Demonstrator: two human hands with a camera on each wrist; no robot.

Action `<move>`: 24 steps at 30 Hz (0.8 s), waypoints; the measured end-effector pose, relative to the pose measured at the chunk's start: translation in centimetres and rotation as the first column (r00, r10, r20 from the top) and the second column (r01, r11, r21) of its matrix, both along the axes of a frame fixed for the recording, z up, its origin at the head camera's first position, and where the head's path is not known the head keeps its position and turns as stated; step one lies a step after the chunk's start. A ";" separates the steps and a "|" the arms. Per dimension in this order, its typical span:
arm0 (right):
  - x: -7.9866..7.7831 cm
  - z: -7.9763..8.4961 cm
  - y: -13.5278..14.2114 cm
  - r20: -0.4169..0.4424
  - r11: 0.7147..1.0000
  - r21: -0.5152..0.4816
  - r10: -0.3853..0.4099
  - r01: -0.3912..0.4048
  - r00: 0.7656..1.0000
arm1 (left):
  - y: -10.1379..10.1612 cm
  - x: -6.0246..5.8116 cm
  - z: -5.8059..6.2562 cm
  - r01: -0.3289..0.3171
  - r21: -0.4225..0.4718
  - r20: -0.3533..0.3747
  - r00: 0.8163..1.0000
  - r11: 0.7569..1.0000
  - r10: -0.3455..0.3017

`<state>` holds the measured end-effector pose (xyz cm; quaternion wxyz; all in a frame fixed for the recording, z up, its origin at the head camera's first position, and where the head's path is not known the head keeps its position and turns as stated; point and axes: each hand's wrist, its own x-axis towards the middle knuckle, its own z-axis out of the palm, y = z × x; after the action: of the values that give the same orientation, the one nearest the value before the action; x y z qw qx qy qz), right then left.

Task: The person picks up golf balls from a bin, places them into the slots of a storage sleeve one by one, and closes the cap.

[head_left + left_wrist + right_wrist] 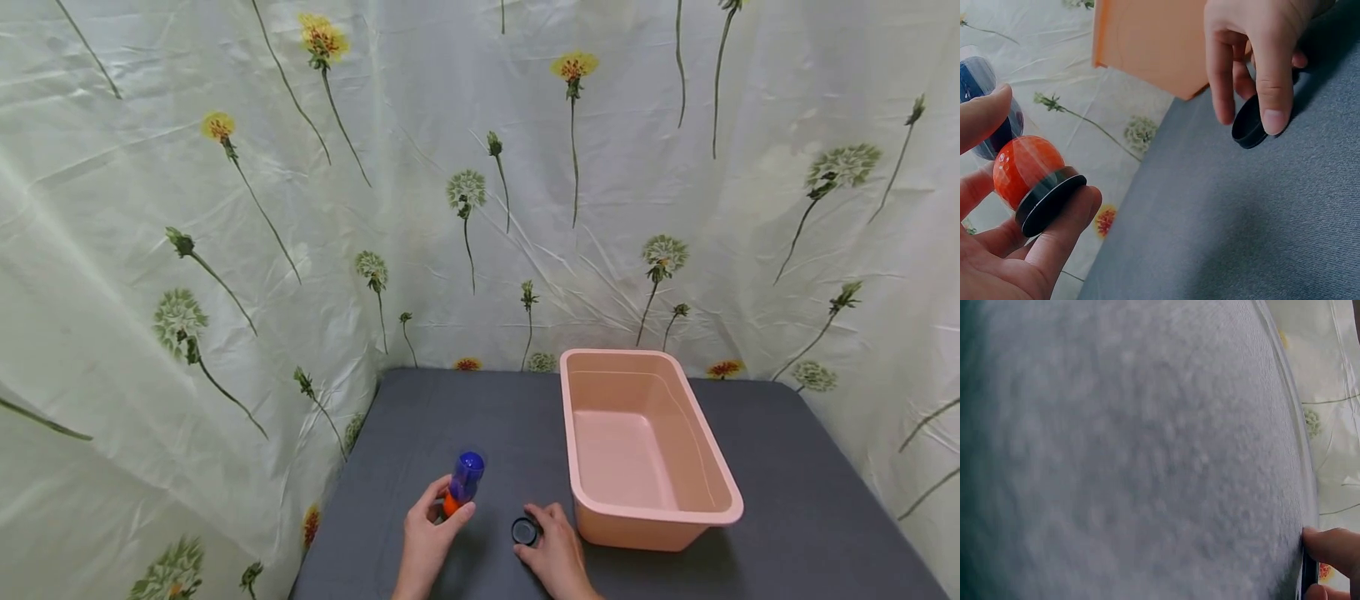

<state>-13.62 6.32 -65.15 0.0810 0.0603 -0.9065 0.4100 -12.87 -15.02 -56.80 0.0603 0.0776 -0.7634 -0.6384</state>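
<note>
My left hand grips a clear tube above the table, tilted slightly. Inside it are a blue ball and, lower down, an orange ball. A black cap closes the tube's lower end, with a fingertip against it in the left wrist view. To the right, my right hand pinches a round black lid between thumb and fingers, close over the table. In the right wrist view only the lid's dark edge and some fingers show.
A pink plastic bin stands on the dark grey table, just right of and beyond my right hand. Behind the table and along its sides hangs a pale flower-printed cloth.
</note>
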 end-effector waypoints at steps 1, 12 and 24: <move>0.0 0.0 0.1 -0.008 1.000 0.006 0.002 -0.002 1.000 | 0.1 0.0 -0.1 0.001 -0.004 -0.004 1.000 1.000 -0.001; -0.2 -0.1 0.6 -0.038 0.999 0.005 0.034 -0.034 0.999 | 0.7 0.0 -0.7 0.018 -0.027 -0.051 0.999 0.999 -0.020; -0.3 0.3 0.7 -0.050 0.997 0.020 0.076 -0.075 0.996 | 1.0 0.1 -0.2 0.024 -0.019 0.014 1.000 1.000 -0.023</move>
<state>-13.92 6.97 -64.85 0.0879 0.1058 -0.9049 0.4028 -12.72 -14.04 -57.05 0.0482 0.0725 -0.7707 -0.6313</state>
